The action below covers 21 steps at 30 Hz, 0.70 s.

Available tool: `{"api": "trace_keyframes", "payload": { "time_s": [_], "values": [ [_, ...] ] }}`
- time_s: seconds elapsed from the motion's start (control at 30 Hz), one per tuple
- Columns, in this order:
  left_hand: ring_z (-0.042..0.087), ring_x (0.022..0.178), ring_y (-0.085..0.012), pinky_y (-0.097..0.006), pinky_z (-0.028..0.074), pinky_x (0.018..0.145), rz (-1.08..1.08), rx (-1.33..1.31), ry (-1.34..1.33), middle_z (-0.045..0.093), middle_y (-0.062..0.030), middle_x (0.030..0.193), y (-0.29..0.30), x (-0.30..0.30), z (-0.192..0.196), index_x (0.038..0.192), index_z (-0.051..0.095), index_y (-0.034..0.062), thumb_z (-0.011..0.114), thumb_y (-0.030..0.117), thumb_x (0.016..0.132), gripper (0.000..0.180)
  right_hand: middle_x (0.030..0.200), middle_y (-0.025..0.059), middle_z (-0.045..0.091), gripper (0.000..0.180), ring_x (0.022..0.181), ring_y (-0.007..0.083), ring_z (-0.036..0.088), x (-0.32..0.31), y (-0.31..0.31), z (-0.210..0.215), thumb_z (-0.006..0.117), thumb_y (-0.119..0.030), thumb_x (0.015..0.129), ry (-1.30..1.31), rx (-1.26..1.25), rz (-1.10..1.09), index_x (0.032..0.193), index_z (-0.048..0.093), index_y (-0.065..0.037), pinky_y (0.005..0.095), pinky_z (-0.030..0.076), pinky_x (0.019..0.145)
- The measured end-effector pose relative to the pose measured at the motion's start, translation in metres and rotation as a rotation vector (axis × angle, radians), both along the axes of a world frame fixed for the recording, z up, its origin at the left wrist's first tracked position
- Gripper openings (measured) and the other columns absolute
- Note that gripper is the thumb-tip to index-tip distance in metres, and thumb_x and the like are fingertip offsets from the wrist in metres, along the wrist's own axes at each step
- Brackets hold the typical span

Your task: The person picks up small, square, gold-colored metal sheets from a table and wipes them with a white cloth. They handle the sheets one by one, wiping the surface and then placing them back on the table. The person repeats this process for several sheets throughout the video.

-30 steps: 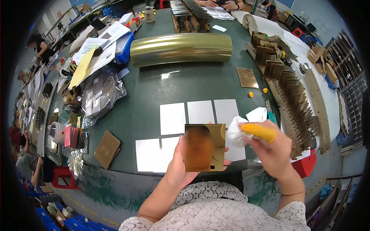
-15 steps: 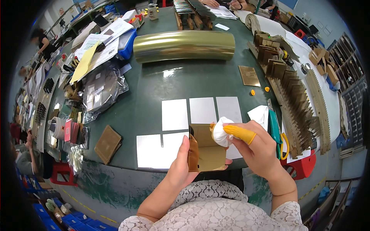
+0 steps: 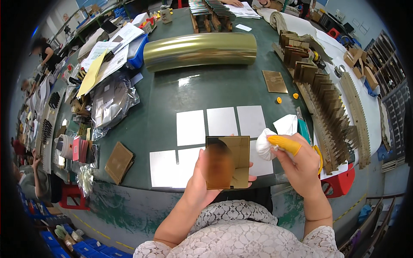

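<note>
Green table (image 3: 172,99) runs wide under me, cluttered along both edges. Biggest item on it: a long gold foil roll (image 3: 200,50) lying crosswise at the far side. Nearer, white sheets (image 3: 221,121) laid flat in two rows, just apart from one another. To my right, a long rack of brown folded cards (image 3: 333,112) standing on edge; to my left, a silvery plastic bag (image 3: 109,103) and a brown board (image 3: 119,162) near the table's front lip. In my left hand (image 3: 202,180): the gold mirror plate (image 3: 228,162), held upright over the near edge of the table, above the front row of sheets. Left fingers clamped on it, thumb along the left edge, the others behind. It looks thin, stiff and light, glossy enough to slip and to take smudges, so I judge the edges are the place to grip, never the face. My right hand (image 3: 301,165) is closed around a white cloth wad (image 3: 265,145) that touches the plate's right edge; a yellow finger cot (image 3: 284,144) covers one finger. The cloth is soft and gives under the pinch.
</note>
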<state>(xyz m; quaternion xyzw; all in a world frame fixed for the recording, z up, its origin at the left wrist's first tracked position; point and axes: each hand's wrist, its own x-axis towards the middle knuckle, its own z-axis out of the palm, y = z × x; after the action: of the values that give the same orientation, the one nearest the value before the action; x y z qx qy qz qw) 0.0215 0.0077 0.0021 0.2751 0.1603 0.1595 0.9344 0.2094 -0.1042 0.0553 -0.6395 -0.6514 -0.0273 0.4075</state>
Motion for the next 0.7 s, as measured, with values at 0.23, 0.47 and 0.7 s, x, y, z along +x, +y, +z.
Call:
{"api": "trace_keyframes", "payload": {
  "time_s": [0.23,0.47,0.7],
  "values": [
    [0.056,0.110,-0.0446,-0.058,0.049,0.089,0.020,-0.024,0.016,0.047,-0.0227,0.133,-0.005,0.005,0.000,0.143,0.030,0.0070,0.016,0.065,0.095,0.077,0.099,0.0158,0.065,0.031,0.072,0.0272,0.059,-0.015,-0.001,0.002,0.069,0.008,0.076,0.065,0.006,0.121,0.106,0.061,0.003,0.0334,0.050,0.065],
    [0.050,0.122,-0.0364,-0.054,0.047,0.097,0.023,0.018,-0.033,0.040,-0.0171,0.141,-0.004,0.001,0.003,0.146,0.024,0.0069,0.013,0.054,0.100,0.066,0.101,0.0154,0.065,0.033,0.074,0.0266,0.059,-0.024,0.007,-0.001,0.069,0.009,0.074,0.043,-0.007,0.172,0.106,0.062,0.004,0.0336,0.049,0.065],
    [0.052,0.119,-0.0377,-0.055,0.048,0.095,0.063,-0.018,-0.024,0.041,-0.0176,0.140,-0.001,0.000,0.001,0.145,0.026,0.0068,0.015,0.054,0.100,0.067,0.100,0.0158,0.065,0.032,0.074,0.0280,0.060,-0.015,-0.004,-0.006,0.069,0.009,0.075,0.020,-0.035,0.114,0.106,0.061,0.004,0.0342,0.050,0.066]
  ]
}}
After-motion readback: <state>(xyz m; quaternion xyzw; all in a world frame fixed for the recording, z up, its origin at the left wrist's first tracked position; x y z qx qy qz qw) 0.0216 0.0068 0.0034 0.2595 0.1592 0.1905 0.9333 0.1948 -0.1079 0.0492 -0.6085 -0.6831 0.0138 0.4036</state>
